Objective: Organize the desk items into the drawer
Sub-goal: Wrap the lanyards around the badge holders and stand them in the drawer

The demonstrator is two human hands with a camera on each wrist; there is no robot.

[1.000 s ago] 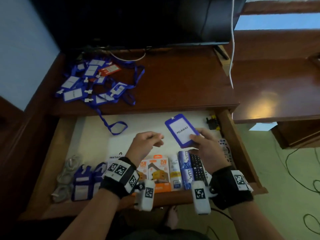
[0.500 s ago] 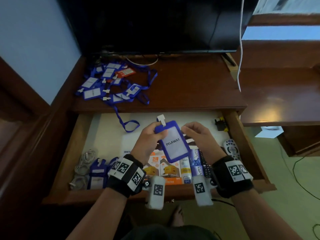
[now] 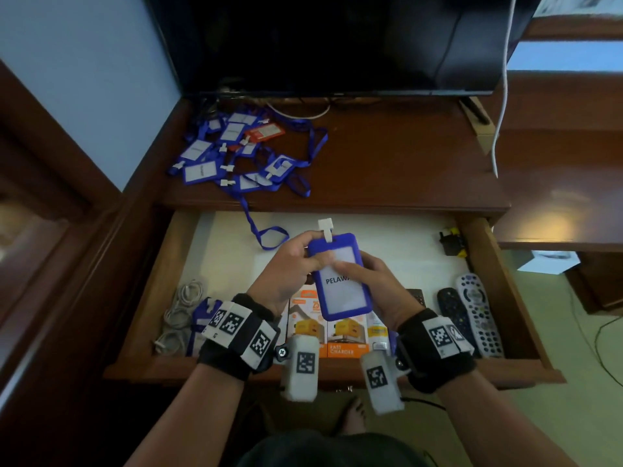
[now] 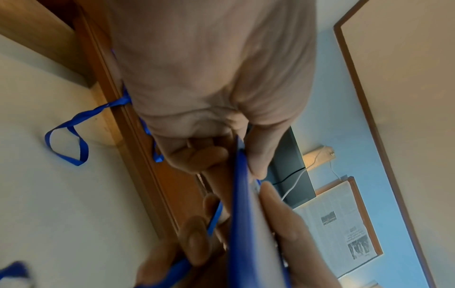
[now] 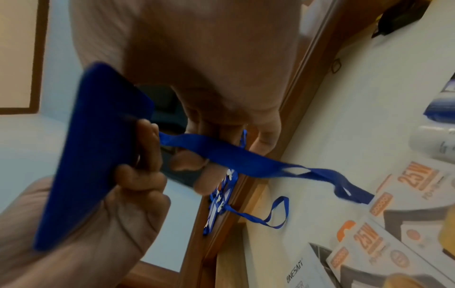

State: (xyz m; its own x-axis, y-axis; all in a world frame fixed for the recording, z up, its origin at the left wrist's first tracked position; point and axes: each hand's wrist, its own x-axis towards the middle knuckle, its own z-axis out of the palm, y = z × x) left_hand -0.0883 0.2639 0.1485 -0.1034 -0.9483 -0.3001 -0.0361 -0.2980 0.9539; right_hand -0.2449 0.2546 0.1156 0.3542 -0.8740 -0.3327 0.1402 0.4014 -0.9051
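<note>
Both hands hold one blue badge (image 3: 340, 278) in the air above the open drawer (image 3: 505, 298), its printed face up. The left hand (image 3: 286, 274) grips the badge's upper left edge, thumb on the front and fingers curled behind. The right hand (image 3: 377, 284) holds the right side, one finger laid flat across the white card and the other fingers curled underneath. In the right wrist view a blue strap (image 5: 236, 155) runs across the right hand's fingers behind the badge and trails down toward the drawer.

In the drawer lie two orange charger boxes (image 3: 327, 332) side by side under the badge, three remotes (image 3: 472, 311) at the right, one coil of white cable (image 3: 178, 315) at the left, and one black plug (image 3: 450, 241) in the far right corner. More blue badges lie beside the cable, partly hidden by the left wrist; their number cannot be told.

On the surface (image 3: 387, 163) behind the drawer lies a pile of badges (image 3: 236, 153), roughly ten blue and one red, too tangled to count exactly. One lanyard loop (image 3: 269, 237) hangs from it into the drawer.
</note>
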